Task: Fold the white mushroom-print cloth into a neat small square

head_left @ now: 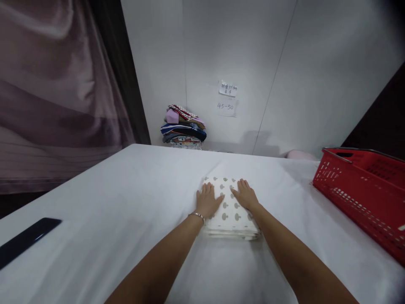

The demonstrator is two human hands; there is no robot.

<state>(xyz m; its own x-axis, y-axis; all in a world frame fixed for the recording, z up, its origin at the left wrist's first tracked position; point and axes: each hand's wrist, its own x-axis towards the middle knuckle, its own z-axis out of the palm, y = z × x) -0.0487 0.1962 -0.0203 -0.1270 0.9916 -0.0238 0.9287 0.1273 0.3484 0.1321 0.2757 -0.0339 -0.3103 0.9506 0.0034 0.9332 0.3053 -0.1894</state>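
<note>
- Your L-hand grip (209, 202) & R-hand grip (247, 196) are both unclenched, laid palm-down on the cloth (231, 206), thumbs out to the side & well apart from the fingers.
- Cloth: white w/ rows of grey-beige mushroom-like motifs, plus a small green one nr the far edge; folded to a rough rectangle, several layers showing at the near edge. It's flat on the white-covered bench (120, 207), btwn your hands.
- Your L hand's on its L side, R hand nr its far R corner; fingers point away from you, thumbs angled in twd each other but apart.
- Your forearms reach fwd from the bottom, converging; bracelet (198, 216) on L wrist.
- Red basket (357, 185) far R; dark flat obj. (30, 240) far L.
</note>
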